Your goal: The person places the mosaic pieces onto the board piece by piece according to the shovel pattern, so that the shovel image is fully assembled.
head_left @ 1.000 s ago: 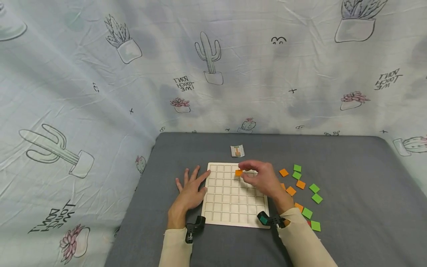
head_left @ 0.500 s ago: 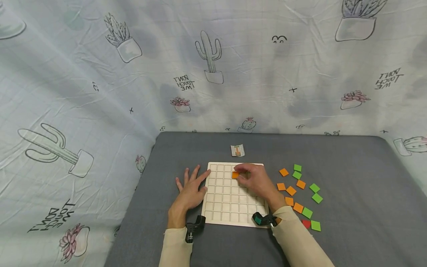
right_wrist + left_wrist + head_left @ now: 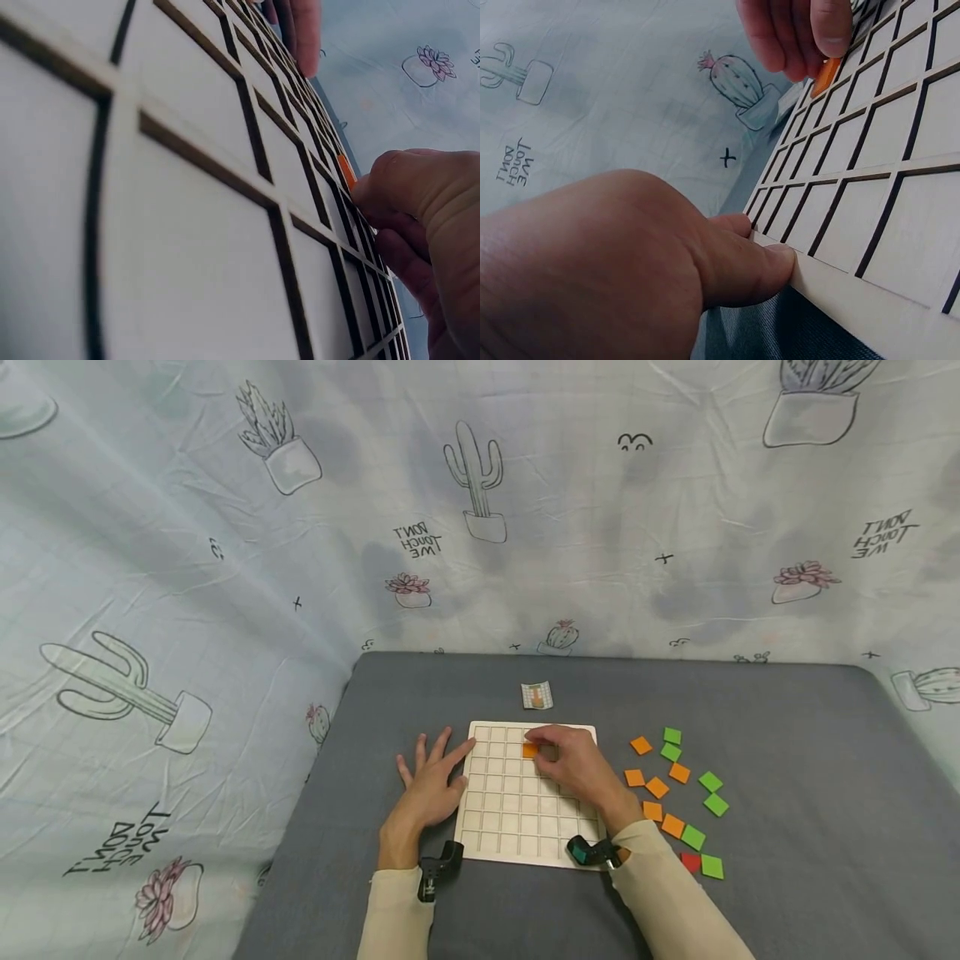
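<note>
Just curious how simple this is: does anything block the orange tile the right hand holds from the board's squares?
Nothing visible does. The right hand pinches the orange tile at the wooden board, and the left hand touches the board's left edge, out of the way.

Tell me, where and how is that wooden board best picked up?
Probably by pinching the left rim, coming from the left: the wooden board lies flat, that rim runs plain outside the grid, and the right forearm crosses the opposite side.
</note>
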{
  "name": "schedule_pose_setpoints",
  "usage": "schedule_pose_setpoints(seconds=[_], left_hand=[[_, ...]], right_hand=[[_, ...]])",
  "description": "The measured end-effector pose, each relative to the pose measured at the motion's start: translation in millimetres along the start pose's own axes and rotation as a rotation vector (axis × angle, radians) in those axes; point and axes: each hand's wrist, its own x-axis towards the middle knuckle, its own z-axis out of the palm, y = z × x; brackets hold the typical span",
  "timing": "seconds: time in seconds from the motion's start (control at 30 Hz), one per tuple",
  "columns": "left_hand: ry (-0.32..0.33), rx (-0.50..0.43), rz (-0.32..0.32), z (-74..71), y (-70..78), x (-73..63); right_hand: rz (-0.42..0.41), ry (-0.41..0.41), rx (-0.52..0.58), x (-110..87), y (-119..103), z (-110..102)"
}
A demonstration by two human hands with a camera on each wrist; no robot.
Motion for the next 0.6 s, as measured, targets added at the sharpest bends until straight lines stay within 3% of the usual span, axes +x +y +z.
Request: schedule_pose_setpoints(seconds=[0.23, 0.43, 0.6], left_hand=[[-0.018, 0.026, -0.02, -2.1, 2.8, -1.4], [-0.021, 0.026, -0.018, -3.7, 4.6, -1.5], [-0.019, 0.024, -0.022, -4.5, 4.5, -2.1]], right_hand=[[0.014, 0.026, -0.042, -4.0, -3.2, -6.5], [0.073, 0.032, 0.09, -18.9, -11.6, -26.4], [0.105, 0.026, 0.122, -35.7, -18.4, -50.2]])
